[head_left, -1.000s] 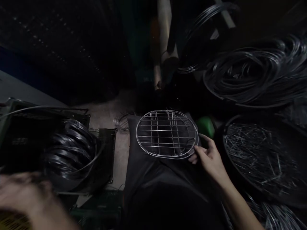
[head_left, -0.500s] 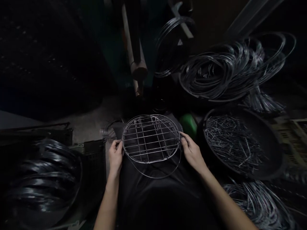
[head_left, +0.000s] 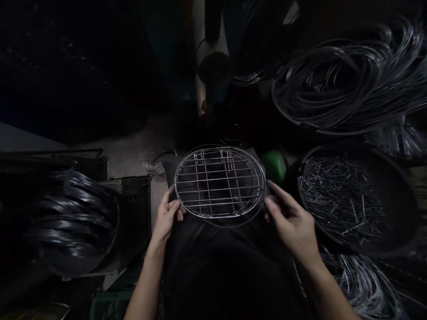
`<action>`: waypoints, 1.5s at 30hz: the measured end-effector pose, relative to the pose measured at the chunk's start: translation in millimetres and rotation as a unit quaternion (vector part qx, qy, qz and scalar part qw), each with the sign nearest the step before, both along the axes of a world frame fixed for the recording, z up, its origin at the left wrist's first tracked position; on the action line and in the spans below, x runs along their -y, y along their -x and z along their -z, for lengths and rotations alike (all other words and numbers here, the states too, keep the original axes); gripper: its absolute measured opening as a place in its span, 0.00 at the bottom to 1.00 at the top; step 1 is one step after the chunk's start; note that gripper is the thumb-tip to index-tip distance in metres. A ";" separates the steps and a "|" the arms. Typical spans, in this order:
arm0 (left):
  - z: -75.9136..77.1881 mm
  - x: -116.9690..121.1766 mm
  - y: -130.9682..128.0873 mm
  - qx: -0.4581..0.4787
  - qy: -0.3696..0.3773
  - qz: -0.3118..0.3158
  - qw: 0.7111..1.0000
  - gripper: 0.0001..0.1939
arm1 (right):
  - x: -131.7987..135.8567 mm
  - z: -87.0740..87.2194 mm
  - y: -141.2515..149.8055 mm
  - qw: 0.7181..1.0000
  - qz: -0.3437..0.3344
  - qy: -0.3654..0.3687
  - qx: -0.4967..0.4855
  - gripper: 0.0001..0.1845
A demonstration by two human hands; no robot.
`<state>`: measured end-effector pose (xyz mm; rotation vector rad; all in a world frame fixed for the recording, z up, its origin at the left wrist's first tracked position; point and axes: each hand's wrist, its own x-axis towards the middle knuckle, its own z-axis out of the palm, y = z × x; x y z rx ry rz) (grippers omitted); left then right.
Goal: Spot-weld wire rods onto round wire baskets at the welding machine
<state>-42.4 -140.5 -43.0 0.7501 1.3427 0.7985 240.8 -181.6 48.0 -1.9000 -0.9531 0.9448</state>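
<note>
A round wire grid rack point(head_left: 220, 182) with short legs rests over my dark-clothed lap. A loose wire ring point(head_left: 230, 222) lies just under its near edge. My left hand point(head_left: 168, 215) grips the rack's left rim with curled fingers. At the right rim, my right hand point(head_left: 292, 220) pinches the rim and the ring with thumb and fingers.
A dark basin point(head_left: 358, 242) of short wire pieces sits to the right. Large wire coils point(head_left: 350, 84) lie at the back right, more wire point(head_left: 363, 284) at the near right. A stack of dark rings point(head_left: 75, 218) sits on a crate at left. A green object point(head_left: 275, 164) is behind the rack.
My left hand came in from the lower left and took the rack's left rim. A loose ring appeared under the rack. The view has shifted slightly.
</note>
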 end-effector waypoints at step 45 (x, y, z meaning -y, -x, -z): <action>24.5 -64.9 11.3 -0.277 -0.162 0.136 0.937 0.30 | -45.0 105.7 -47.8 0.999 -0.034 -0.001 -0.012 0.27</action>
